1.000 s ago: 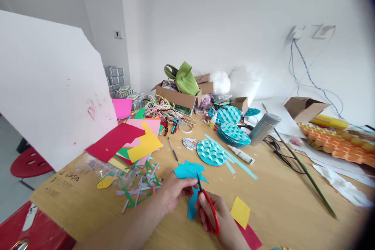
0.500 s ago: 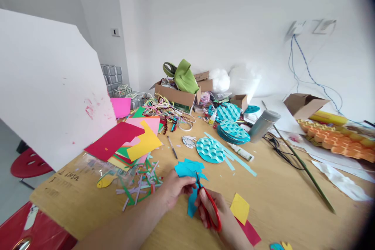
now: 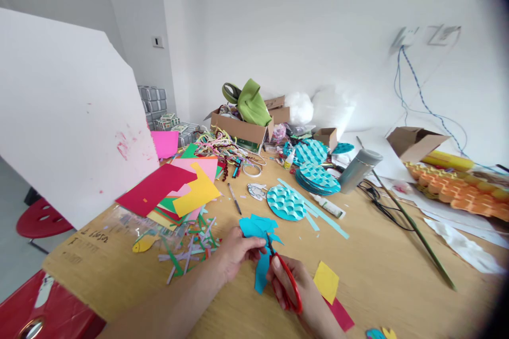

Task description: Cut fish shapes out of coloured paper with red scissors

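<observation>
A piece of blue paper (image 3: pixel 254 226) with a jagged outline is pinched in my left hand (image 3: pixel 239 248), thumb on top. My right hand (image 3: pixel 292 283) is closed round the red handles of a pair of scissors (image 3: pixel 292 278). The blades reach into the blue paper just right of my left thumb. A strip of the same blue paper (image 3: pixel 261 274) hangs down between the two hands. Right of my right hand lie a yellow paper piece (image 3: pixel 326 282) and a dark red one (image 3: pixel 339 313), partly under it.
Beyond my hands lie a pen (image 3: pixel 234 198), a fish drawing (image 3: pixel 256 191), a blue scale-patterned disc (image 3: pixel 286 203) and a glue tube (image 3: pixel 330 206). Coloured sheets (image 3: pixel 159 185) and paper scraps (image 3: pixel 191 246) cover the left side. A grey cylinder (image 3: pixel 359 169) and a green stem (image 3: pixel 417 233) are at right.
The hands, scissors and blue paper keep almost the same places. The whole view has shifted very slightly.
</observation>
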Available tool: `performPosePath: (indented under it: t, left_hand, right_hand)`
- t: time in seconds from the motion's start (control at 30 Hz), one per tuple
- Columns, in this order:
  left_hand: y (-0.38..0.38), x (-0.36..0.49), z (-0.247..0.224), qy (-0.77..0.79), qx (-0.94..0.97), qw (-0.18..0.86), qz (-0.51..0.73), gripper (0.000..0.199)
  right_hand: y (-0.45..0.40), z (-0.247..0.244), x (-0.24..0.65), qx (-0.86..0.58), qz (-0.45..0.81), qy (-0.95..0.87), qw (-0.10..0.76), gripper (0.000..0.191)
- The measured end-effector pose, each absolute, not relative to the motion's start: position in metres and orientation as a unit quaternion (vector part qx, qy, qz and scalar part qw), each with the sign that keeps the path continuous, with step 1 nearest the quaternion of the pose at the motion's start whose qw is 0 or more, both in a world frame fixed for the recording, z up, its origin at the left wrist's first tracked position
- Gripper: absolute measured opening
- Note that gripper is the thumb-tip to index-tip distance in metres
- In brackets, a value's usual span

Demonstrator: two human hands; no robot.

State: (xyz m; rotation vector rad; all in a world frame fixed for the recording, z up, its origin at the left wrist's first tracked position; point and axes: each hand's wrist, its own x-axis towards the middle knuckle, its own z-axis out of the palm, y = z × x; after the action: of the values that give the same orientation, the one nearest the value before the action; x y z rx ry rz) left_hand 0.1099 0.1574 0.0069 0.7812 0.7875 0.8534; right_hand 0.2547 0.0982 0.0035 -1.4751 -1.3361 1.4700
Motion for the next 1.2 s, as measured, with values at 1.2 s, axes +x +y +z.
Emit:
performPosePath:
  t: [1.2]
  left_hand:
    - [0.161, 0.105, 0.013, 0.389, 0.402, 0.766, 0.318, 0.024]
  right_hand:
    - [0.093, 0.014, 0.257, -0.534, 0.613, -0.482, 0.327, 0.059]
